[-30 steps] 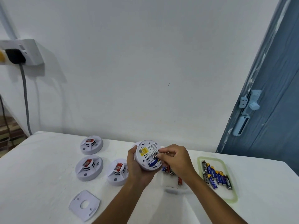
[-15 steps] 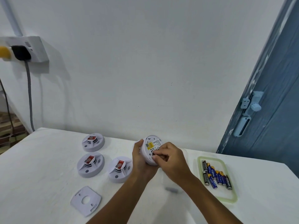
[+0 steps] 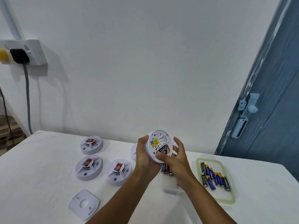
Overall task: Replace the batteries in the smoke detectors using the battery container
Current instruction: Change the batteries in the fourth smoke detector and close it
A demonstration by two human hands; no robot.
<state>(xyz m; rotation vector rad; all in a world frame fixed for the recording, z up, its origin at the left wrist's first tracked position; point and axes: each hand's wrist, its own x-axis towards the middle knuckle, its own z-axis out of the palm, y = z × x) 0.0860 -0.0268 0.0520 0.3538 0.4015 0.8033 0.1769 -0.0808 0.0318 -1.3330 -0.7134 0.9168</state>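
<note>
Three smoke detectors point(image 3: 91, 144) point(image 3: 89, 167) point(image 3: 119, 171) left of table middle, mounting plate point(image 3: 84, 204) near front edge. Left hand point(image 3: 144, 156) grips raised detector point(image 3: 159, 145), battery bay exposed; right hand point(image 3: 175, 159) thumb presses battery point(image 3: 163, 150), fingers spread. Battery container point(image 3: 215, 180) toward right edge.

At frame centre, a round white plastic smoke detector point(image 3: 159, 145) sits between the left hand point(image 3: 144, 156) and right hand point(image 3: 175, 159). Three round white detectors point(image 3: 91, 167) lie left; the clear rectangular plastic battery container point(image 3: 216, 180) lies right. A flat white mounting plate point(image 3: 84, 203) is lower left.
</note>
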